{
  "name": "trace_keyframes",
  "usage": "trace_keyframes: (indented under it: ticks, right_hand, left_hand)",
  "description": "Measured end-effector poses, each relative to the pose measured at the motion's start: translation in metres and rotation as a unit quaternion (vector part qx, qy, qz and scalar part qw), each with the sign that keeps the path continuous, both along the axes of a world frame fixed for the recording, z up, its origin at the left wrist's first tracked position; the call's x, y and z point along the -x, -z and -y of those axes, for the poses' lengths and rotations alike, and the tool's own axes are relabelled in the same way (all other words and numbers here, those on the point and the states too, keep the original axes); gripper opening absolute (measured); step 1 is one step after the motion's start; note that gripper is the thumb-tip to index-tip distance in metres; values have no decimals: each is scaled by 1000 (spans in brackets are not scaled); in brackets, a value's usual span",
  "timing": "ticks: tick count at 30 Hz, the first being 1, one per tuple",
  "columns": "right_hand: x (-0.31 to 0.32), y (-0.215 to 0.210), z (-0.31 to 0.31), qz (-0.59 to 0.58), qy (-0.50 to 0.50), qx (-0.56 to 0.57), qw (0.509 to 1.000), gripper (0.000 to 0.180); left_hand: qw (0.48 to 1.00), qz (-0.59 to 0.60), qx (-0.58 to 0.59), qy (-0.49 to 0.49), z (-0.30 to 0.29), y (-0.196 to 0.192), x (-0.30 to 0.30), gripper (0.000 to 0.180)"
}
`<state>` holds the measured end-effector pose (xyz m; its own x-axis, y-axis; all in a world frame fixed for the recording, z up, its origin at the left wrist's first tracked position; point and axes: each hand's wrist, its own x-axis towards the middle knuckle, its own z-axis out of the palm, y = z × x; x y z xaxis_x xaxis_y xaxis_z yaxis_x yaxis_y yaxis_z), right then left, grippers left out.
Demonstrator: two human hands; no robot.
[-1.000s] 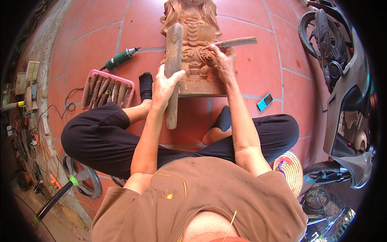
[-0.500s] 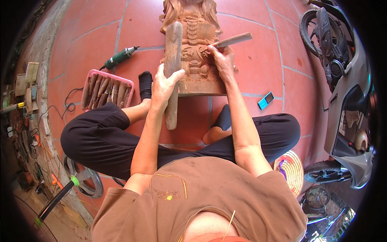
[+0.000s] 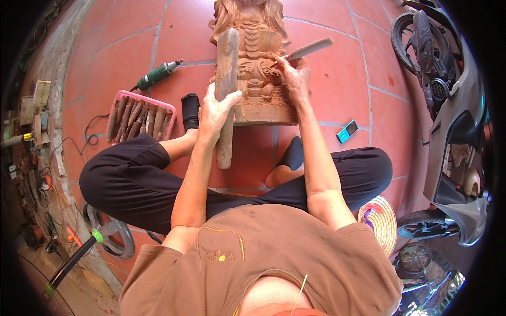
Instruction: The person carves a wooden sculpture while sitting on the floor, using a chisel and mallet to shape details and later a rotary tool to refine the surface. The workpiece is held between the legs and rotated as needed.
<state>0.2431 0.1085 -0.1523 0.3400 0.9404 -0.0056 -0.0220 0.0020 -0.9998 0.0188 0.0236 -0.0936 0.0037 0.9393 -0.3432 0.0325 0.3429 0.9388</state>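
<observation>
Sat cross-legged on a red tiled floor (image 3: 337, 73), with a pink tray of chisels (image 3: 138, 115), a green rotary tool (image 3: 156, 75), a phone (image 3: 347, 131) and a parked scooter (image 3: 453, 121) around. Since half a second earlier, chisel handle tipped slightly higher. Left hand (image 3: 212, 113) clamped around the wooden mallet (image 3: 226, 89), upright against the carved wooden statue (image 3: 256, 58). Right hand (image 3: 295, 79) closed on the chisel (image 3: 305, 50), tip touching the carving.
</observation>
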Motion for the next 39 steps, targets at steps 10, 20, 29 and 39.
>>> trace_keyframes:
  ticks: [10,20,29,39]
  right_hand:
    - [-15,1,0,109,-21,15,994,10]
    - [1,11,-3,71,-11,-25,997,13]
    - [-2,-11,-6,73,-6,16,997,10]
    - [-1,4,-7,201,-49,-41,977,13]
  left_hand:
    - [1000,-22,12,-2,-1,0,2,57]
    - [1000,-20,15,1,-3,1,1,58]
    - [1000,-17,5,1,-2,1,2,59]
    - [1000,-14,18,3,-3,0,3,61]
